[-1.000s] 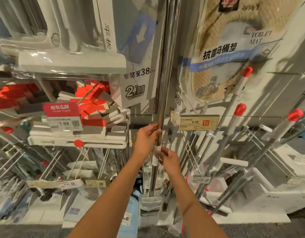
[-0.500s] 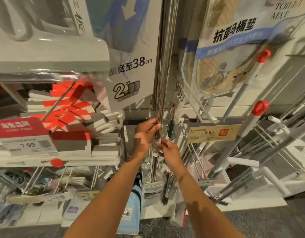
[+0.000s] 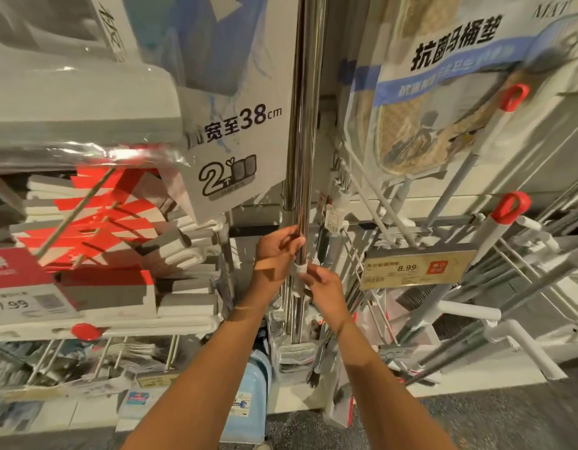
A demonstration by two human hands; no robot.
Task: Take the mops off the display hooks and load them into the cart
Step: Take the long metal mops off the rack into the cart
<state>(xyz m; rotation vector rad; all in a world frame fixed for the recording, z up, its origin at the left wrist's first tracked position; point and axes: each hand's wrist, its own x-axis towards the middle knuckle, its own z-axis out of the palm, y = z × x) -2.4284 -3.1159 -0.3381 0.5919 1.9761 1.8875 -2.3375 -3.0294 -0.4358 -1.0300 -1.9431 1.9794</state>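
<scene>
Removal step: left hand (image 3: 276, 251) and right hand (image 3: 325, 285) grasp the mop pole (image 3: 305, 141) at 12 o'clock; next, lift it clear of its hook.

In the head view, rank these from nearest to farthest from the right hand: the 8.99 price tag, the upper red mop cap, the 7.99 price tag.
From the right hand:
1. 8.99 price tag, just to its right.
2. Upper red mop cap, up at the far right.
3. 7.99 price tag, far left.
</scene>
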